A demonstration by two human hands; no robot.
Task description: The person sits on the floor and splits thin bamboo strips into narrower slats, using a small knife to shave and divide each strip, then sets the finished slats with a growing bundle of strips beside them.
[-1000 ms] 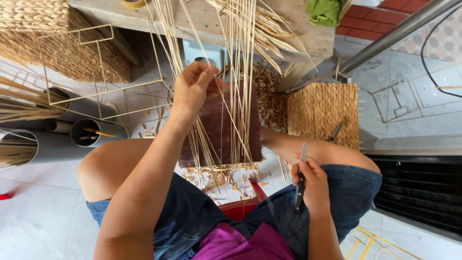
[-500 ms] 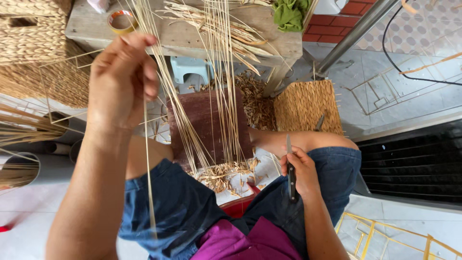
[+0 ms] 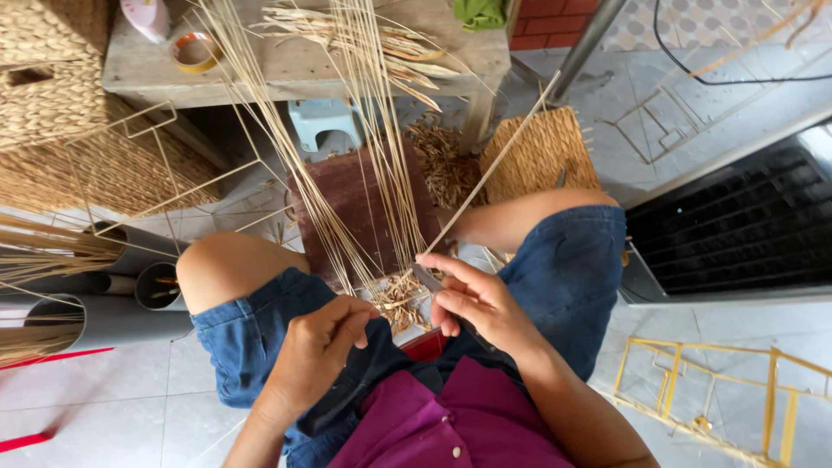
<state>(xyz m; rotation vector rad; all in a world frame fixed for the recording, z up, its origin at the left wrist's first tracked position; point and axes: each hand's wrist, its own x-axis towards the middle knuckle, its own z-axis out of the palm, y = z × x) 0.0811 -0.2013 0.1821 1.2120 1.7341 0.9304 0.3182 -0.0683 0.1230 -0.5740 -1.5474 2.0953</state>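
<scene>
Pale straw-coloured reeds [image 3: 373, 156] stand over a dark brown board [image 3: 347, 199], beside blue denim shorts [image 3: 563, 269] and a magenta shirt [image 3: 451, 425].

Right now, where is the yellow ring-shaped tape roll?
In the head view, the yellow ring-shaped tape roll lies upper left on the grey wooden bench, beside the pale reed strands.

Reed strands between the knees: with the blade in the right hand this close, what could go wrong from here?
1. The right hand holds a blade against the base of the reed strands, with the left hand pinching close by; a slip might nick fingers or a bare knee.
2. The strands are thin and fan out steeply, so pulling sideways could snap or kink one.
3. Loose trimmings around the base may hide which strand the blade meets.
</scene>
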